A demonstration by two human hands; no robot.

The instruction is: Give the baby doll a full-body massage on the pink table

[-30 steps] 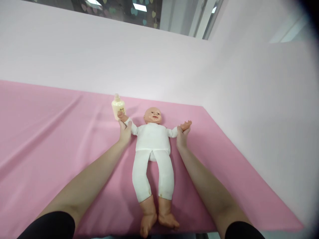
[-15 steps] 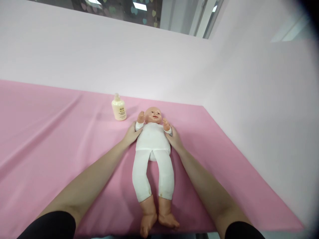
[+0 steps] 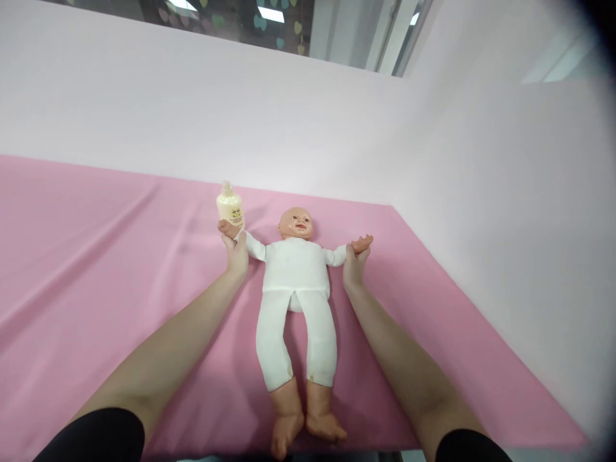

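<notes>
The left hand (image 3: 237, 254) and the right hand (image 3: 353, 265) each hold one wrist of the doll (image 3: 294, 282) lying on the pink cloth (image 3: 96, 256), arms spread wide, beside a little bottle (image 3: 230, 206).

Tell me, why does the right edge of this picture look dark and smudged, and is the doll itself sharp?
In the head view, the upper right corner fades into a dark, blurred rim, likely the lens edge. The doll is sharp and evenly lit, as are the left hand and right hand gripping its wrists. The bottle casts only a soft shadow on the pink cloth; no glare shows.
</notes>
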